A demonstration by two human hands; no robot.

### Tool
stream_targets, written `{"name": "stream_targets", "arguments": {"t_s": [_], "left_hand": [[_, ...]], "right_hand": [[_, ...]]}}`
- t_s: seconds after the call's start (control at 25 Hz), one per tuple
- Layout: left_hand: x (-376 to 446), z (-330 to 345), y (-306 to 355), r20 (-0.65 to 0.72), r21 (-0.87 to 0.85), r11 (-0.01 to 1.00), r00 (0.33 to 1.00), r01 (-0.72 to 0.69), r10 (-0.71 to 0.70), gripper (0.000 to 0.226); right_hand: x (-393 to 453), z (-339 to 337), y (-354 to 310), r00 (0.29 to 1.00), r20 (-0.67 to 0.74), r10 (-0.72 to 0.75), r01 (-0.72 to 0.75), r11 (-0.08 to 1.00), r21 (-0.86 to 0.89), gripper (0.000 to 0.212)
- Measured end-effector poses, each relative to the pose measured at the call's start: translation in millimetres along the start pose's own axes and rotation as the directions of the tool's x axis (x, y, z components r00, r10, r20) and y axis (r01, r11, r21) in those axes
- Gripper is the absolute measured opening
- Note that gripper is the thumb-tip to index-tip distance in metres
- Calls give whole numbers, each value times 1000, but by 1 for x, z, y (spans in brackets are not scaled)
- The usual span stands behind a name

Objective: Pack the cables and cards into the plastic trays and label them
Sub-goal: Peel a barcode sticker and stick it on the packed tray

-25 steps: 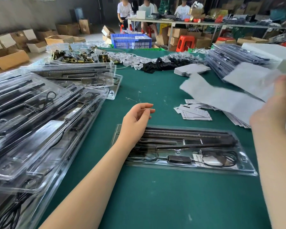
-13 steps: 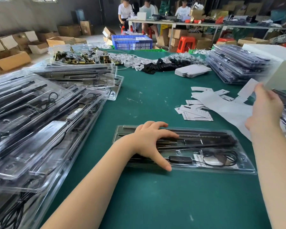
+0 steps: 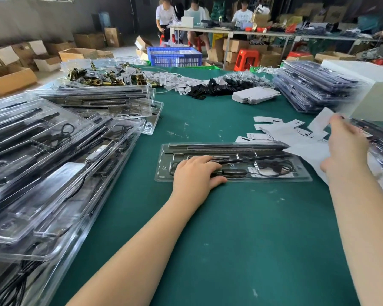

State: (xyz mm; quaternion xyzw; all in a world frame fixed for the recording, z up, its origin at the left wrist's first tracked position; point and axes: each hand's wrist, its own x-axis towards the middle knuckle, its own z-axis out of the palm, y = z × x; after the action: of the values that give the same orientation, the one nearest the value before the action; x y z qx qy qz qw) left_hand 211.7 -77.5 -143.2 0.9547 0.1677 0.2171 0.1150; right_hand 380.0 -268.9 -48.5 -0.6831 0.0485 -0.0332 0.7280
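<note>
tray (image 3: 301,176): clear moulded plastic, long rect, mid green table (image 3: 230,250); holds black rods + coiled cable. l hand (image 3: 195,177) spread flat on its left end, prob to pin it steady. r hand (image 3: 346,149) over loose white cards (image 3: 272,136) just right of tray, thin white sheet at fingertips; blurred, grip can't tell. filled tray stacks (image 3: 53,164) left, glossy, overlapping

- A packing workshop or small factory floor: a long green-covered work table (image 3: 208,250) heaped with stacks of clear plastic blister trays (image 3: 53,173).
- Open brown cardboard cartons (image 3: 11,79) line the concrete floor.
- A blue plastic crate (image 3: 174,56) and an orange plastic stool (image 3: 247,59) stand nearby.
- Seated workers (image 3: 164,16) at a second table behind.
</note>
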Motion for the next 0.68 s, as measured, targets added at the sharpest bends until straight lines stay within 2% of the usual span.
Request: {"name": "stream_targets", "arguments": {"t_s": [0.08, 0.12, 0.16, 0.2, 0.24, 0.28, 0.32, 0.36, 0.4, 0.44, 0.48, 0.56, 0.6, 0.68], "left_hand": [[-2, 3, -3, -28, -94, 996, 1000, 7, -10, 38], [-4, 3, -4, -47, -140, 990, 999, -3, -4, 33], [-5, 4, -5, -83, -212, 977, 997, -10, -8, 28], [-6, 3, -6, -128, -315, 949, 991, -10, -32, 23], [-7, 2, -6, -171, -429, 903, 983, -11, -69, 18], [-7, 0, -7, -201, -525, 851, 973, -13, -109, 13], [-7, -2, -7, -218, -589, 808, 965, -13, -144, 11], [-6, -3, -7, -223, -631, 776, 960, -9, -170, 9], [-5, -5, -7, -217, -667, 745, 958, -3, -189, 8], [-5, -5, -7, -204, -699, 715, 958, 2, -202, 7], [-5, -6, -6, -191, -726, 687, 959, 3, -207, 9], [-6, -7, -3, -176, -765, 645, 962, 0, -210, 15], [-5, -8, -2, -176, -778, 628, 960, 0, -218, 17], [-4, -9, -3, -168, -810, 586, 954, 11, -250, 17]], "right_hand": [[-4, 10, 1, 987, 138, 88, -83, 996, -39, 53], [-9, 16, 2, 980, 172, 104, -98, 994, -43, 52], [-16, 24, 5, 980, 178, 84, -81, 996, -21, 42], [-25, 32, 10, 988, 149, 25, -27, 1000, 11, 28], [-36, 41, 17, 990, 108, -93, 93, 996, 6, 20], [-47, 48, 27, 959, 91, -269, 275, 960, -58, 19], [-58, 54, 40, 873, 108, -475, 487, 860, -156, 19], [-66, 57, 55, 727, 156, -669, 684, 685, -251, 21], [-72, 59, 68, 545, 227, -807, 822, 460, -337, 24], [-75, 60, 79, 375, 289, -881, 888, 251, -385, 24], [-76, 61, 86, 241, 320, -916, 909, 97, -406, 21], [-79, 64, 91, 78, 324, -943, 919, -58, -390, 15], [-80, 65, 91, 29, 322, -946, 925, -96, -367, 13], [-82, 66, 91, -20, 318, -948, 929, -136, -345, 14]]}}
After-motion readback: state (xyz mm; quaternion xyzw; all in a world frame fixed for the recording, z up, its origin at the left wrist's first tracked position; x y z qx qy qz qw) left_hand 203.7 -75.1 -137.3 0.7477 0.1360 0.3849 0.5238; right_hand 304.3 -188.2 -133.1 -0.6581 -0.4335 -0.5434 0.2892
